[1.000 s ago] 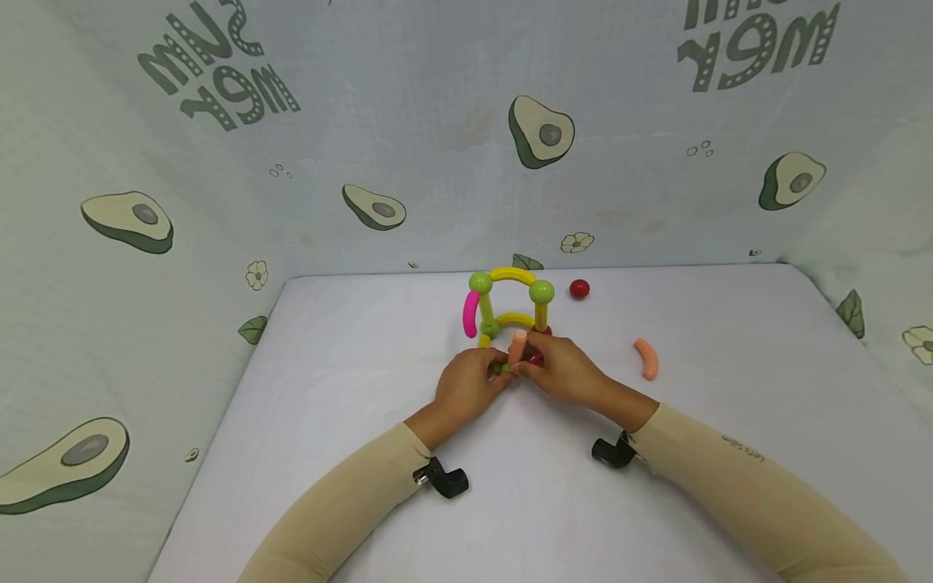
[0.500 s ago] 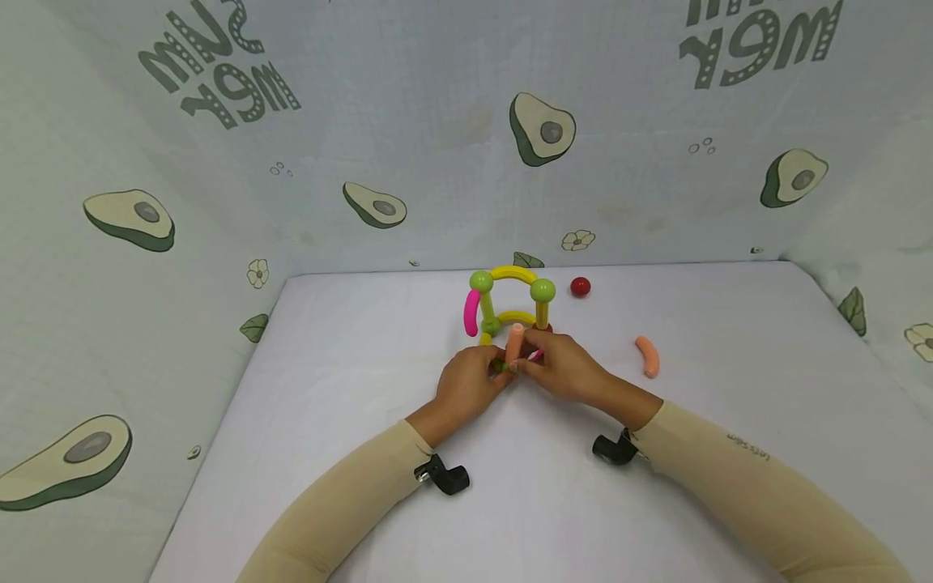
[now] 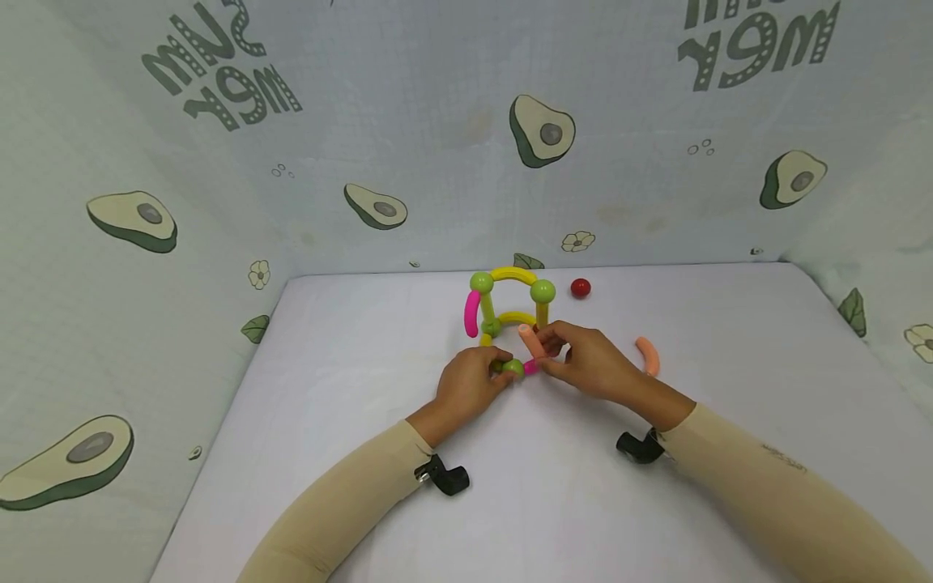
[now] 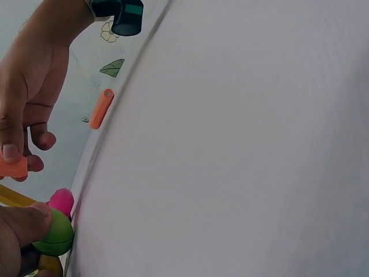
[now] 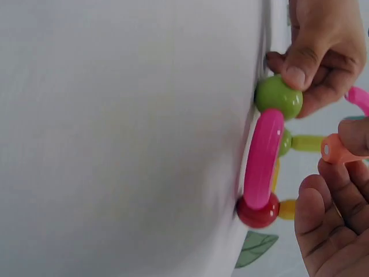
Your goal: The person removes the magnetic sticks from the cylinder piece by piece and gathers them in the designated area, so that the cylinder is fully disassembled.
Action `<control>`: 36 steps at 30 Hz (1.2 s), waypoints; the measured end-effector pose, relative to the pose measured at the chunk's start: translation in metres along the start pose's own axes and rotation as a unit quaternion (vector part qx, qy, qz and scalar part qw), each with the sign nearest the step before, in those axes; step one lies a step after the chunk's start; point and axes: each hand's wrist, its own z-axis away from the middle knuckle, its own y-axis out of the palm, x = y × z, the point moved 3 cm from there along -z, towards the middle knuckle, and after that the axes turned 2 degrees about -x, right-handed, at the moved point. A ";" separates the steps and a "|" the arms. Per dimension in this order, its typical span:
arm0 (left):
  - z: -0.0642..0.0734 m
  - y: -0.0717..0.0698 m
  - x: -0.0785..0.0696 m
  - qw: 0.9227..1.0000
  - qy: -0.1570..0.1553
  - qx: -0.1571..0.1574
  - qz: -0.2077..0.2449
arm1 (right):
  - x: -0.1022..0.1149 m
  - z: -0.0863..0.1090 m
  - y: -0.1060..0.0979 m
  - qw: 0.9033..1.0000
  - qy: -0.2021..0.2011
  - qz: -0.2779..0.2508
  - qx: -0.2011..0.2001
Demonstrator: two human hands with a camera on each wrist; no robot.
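A toy frame of coloured balls and rods stands on the white table, with green balls [image 3: 543,291] on top and yellow curved rods [image 3: 513,274] between them. My left hand [image 3: 470,385] grips the green ball [image 3: 513,368] at its near corner, thumb pressed on it. From that ball a pink curved rod [image 5: 264,158] runs to a red ball [image 5: 258,212]. My right hand [image 3: 592,364] pinches an orange rod [image 3: 530,342] between thumb and fingertips. It leans just above the pink rod, its end apart from the green ball in the right wrist view.
A loose red ball [image 3: 580,288] lies behind the frame to the right. Another orange curved rod [image 3: 647,357] rests on the table beyond my right wrist. On the frame's left side hangs a second pink curved rod [image 3: 471,314]. A patterned cloth wall rises behind the table.
My right hand has drawn back to the right, taking the orange rod off the spot over the green ball and tilting it. The green ball now shows. My left hand has stayed in place.
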 end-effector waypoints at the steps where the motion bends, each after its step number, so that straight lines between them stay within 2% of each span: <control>1: 0.000 0.000 0.000 1.000 -0.001 0.001 0.000 | -0.002 0.001 -0.002 1.000 0.005 0.006 -0.001; 8: 0.000 0.001 0.000 1.000 -0.011 0.005 -0.008 | -0.016 0.006 -0.018 0.999 0.015 0.027 -0.008; 25: 0.001 0.002 0.001 1.000 -0.027 0.008 -0.014 | -0.039 0.020 -0.053 0.997 0.021 0.070 0.012; 27: 0.001 0.002 0.000 1.000 -0.027 0.008 -0.014 | -0.042 0.022 -0.058 0.997 0.030 0.073 0.011; 33: 0.000 0.003 0.002 1.000 -0.028 0.008 -0.013 | -0.053 0.029 -0.072 0.995 0.087 0.035 0.022; 36: 0.000 0.003 0.002 0.999 -0.029 0.007 -0.010 | -0.059 0.032 -0.080 0.996 0.086 0.036 0.016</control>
